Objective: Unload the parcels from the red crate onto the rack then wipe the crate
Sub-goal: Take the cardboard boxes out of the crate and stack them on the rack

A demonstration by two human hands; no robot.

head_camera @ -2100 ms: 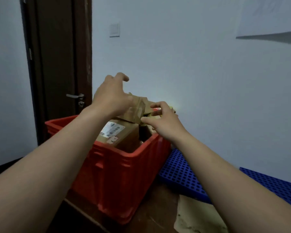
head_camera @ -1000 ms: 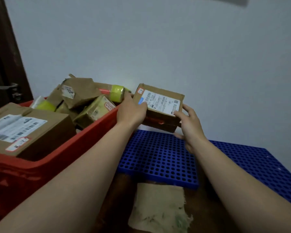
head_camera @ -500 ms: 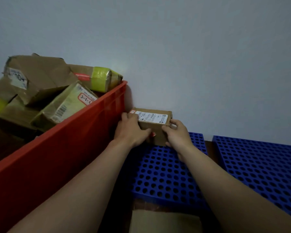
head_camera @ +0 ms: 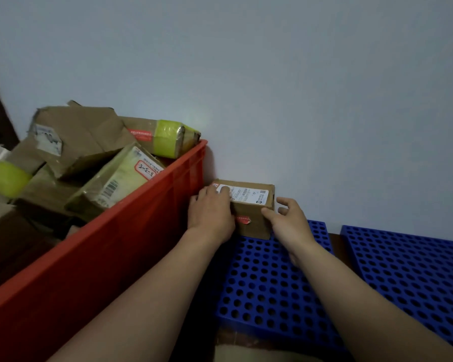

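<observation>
Just outside the red crate point(head_camera: 102, 257) of parcels point(head_camera: 115, 178), left hand point(head_camera: 211, 216) grips a box point(head_camera: 254, 218), right hand point(head_camera: 288, 223) spread.

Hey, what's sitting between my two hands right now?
In the head view, a small cardboard parcel on the blue rack lies between the left hand and right hand.

yellow-taped parcel point(head_camera: 113, 181) sticker point(head_camera: 145, 170) — handwritten "3-3-", last figure unclear | small box point(head_camera: 251, 220) label point(head_camera: 250, 195) — print unreadable

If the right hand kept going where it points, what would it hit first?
Probably the small cardboard box on the blue rack; the right hand has a fingertip at its near right corner. The outer fingers might slip past toward the wall.
</observation>
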